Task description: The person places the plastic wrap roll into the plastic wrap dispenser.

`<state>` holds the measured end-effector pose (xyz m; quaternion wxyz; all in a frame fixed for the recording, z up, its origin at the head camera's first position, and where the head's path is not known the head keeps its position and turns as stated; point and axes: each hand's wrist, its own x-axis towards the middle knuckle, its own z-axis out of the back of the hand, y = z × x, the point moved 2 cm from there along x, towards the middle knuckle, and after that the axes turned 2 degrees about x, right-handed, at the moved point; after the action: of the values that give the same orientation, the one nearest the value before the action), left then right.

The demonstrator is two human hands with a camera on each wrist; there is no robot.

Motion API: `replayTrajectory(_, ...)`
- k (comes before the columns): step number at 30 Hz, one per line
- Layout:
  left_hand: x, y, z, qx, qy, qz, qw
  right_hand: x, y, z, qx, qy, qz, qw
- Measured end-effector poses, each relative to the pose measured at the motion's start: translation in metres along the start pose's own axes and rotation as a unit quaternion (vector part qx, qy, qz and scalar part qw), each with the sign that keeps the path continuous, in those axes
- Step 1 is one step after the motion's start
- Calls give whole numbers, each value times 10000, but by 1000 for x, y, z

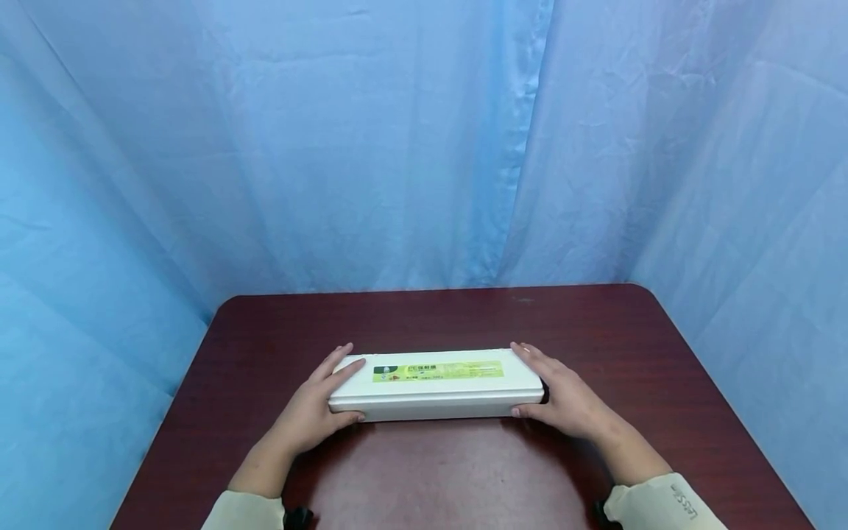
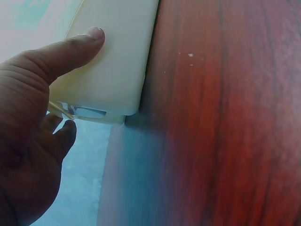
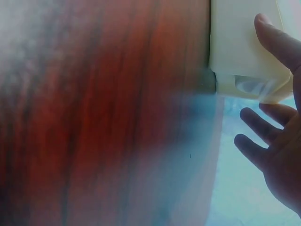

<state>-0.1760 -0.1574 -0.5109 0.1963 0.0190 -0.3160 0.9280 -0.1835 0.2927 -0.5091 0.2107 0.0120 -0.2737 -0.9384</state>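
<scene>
A long white cling film box (image 1: 430, 407) with a yellow-green label (image 1: 457, 371) on its lid lies crosswise on the table. My left hand (image 1: 310, 414) grips its left end, the thumb on the front face and fingers over the top and far edge. At the other end my right hand (image 1: 571, 403) holds it likewise, thumb in front and fingertips at the back top edge. In the left wrist view the thumb (image 2: 70, 54) presses the box's pale side (image 2: 117, 61), near an opening in the end. The right wrist view shows a similar end opening (image 3: 254, 85).
The dark red-brown table (image 1: 424, 320) has rounded far corners and stretches around the box on every side. Light blue curtains (image 1: 371, 162) hang behind the table and along both sides. Pale sleeves (image 1: 662, 504) cover the forearms near the front.
</scene>
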Motion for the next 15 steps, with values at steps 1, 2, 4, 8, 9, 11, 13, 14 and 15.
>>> replayTrajectory(1,0,0,0,27,-2,14,10000,0,1,0,-12,-15,-21,10000)
replayTrajectory(2,-1,-1,0,43,-7,22,10000,-1,1,-1,-33,-26,-38,10000)
replayTrajectory(4,-1,-1,0,73,-38,9,10000,-1,2,-1,-94,-78,-51,9999)
replayTrajectory(8,0,0,-1,204,-136,-68,9997,-1,5,-2,-201,-223,-3,9995)
replayTrajectory(9,0,0,-2,242,-163,-92,9995,-2,6,-2,-243,-257,16,9994)
replayTrajectory(11,0,1,-3,312,-226,-162,9991,-3,8,-2,-287,-290,28,9992)
replayTrajectory(13,0,1,-4,346,-291,-238,9987,-3,9,-3,-316,-278,-11,9991)
replayTrajectory(14,0,2,-4,367,-311,-268,9985,-3,10,-4,-325,-255,-40,9991)
replayTrajectory(15,0,2,-5,373,-335,-293,9983,-3,10,-4,-327,-225,-77,9992)
